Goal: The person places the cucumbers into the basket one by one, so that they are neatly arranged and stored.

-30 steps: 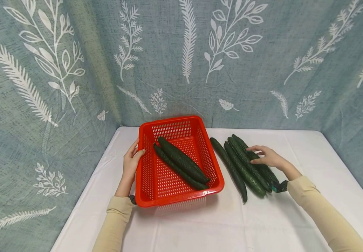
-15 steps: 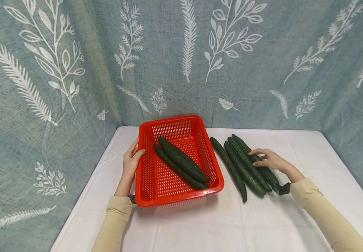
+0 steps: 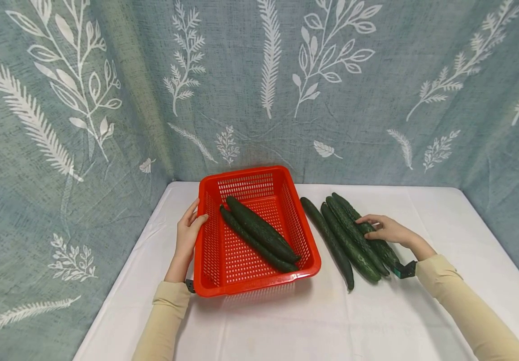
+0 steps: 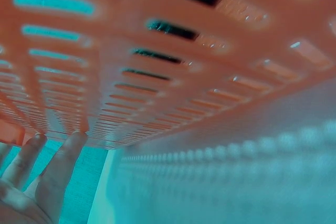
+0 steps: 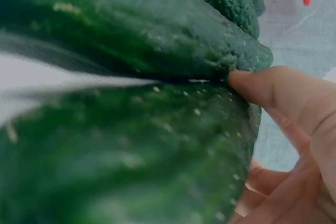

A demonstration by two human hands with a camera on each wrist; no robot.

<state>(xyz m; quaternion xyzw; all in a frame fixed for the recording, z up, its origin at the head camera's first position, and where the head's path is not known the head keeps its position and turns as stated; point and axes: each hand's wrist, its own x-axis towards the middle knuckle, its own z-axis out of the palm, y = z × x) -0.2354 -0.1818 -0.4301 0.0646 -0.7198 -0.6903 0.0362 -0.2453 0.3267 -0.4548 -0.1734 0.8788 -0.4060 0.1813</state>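
A red plastic basket stands on the table, and two dark green cucumbers lie slanted inside it. My left hand holds the basket's left side, thumb at the rim; in the left wrist view two fingers touch the slotted wall. To the basket's right, several cucumbers lie side by side. My right hand grips the rightmost cucumber. In the right wrist view, the thumb presses between this cucumber and its neighbour, while other fingers are partly hidden behind it.
A white cloth covers the table. Blue-green curtains with white leaf prints rise behind it and at both sides. The basket's right wall stands close to the leftmost loose cucumber.
My right hand has shifted slightly right and down, and its fingers have settled round the rightmost cucumber. My left hand and the basket have stayed in place.
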